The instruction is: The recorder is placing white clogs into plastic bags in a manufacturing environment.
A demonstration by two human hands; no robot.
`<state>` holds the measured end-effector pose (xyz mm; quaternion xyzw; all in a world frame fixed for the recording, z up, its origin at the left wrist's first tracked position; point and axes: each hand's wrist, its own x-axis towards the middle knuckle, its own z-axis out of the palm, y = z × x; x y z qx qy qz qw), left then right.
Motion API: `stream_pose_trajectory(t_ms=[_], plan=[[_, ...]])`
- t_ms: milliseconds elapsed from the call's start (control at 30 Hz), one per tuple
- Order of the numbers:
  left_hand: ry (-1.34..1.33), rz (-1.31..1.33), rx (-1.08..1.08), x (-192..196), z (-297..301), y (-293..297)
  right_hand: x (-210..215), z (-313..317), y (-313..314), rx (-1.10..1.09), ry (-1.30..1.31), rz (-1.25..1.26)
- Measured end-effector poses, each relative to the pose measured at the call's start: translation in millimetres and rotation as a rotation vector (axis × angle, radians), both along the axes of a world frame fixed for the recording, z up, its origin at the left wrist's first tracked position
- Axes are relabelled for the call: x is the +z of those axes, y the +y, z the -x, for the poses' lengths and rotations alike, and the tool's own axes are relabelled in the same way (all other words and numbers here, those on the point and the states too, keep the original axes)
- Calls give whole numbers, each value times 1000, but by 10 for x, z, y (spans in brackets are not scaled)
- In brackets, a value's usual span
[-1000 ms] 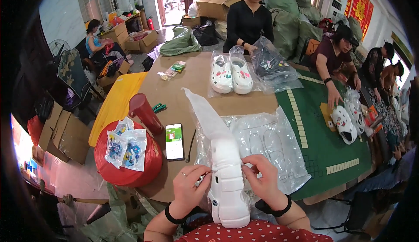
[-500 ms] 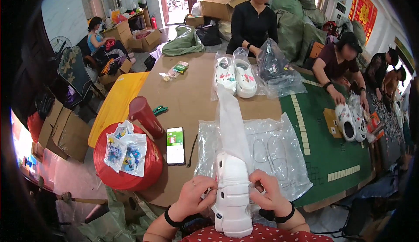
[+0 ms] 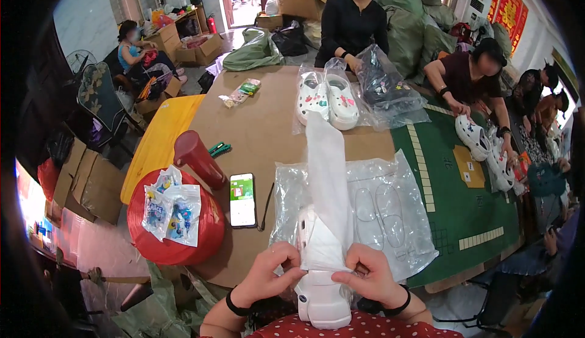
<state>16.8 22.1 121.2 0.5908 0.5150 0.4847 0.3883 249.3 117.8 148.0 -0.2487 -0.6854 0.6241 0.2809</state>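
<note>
A pair of white clogs [image 3: 325, 309] lies lengthwise in front of me, heel straps nearest my body. A thin, soft white wrapping sheet [image 3: 326, 167] runs over them and stretches away across the table. My left hand [image 3: 274, 274] pinches the sheet's edge at the clogs' left side. On the right side, my right hand [image 3: 370, 273] grips the same edge between thumb and fingers. The sheet hides the middle of the clogs. Under them is a flat clear plastic bag [image 3: 411, 228] with shoe-sole outlines.
A phone [image 3: 243, 201], a dark red cup [image 3: 200, 161] and a green cutter [image 3: 220, 148] lie left. Small packets [image 3: 183, 213] rest on a red roll [image 3: 177, 249]. Bagged clogs [image 3: 314, 97] stand at the far side. A co-worker handles white clogs [image 3: 472, 137] at right.
The white sheet has come nearer to me and now covers the clogs' middle, where holes showed before. Both hands have shifted inward onto it. The co-worker at right has moved their clogs.
</note>
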Motion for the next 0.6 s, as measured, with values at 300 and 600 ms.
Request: stream_pose_trajectory(t_ms=[300,600], plan=[[248,-302,-55,-238,-7,-212,-118,-200,48,125,-19,-713],[-172,-191,90,-535,34,-277,-89,-294,-82,161,-74,-576]])
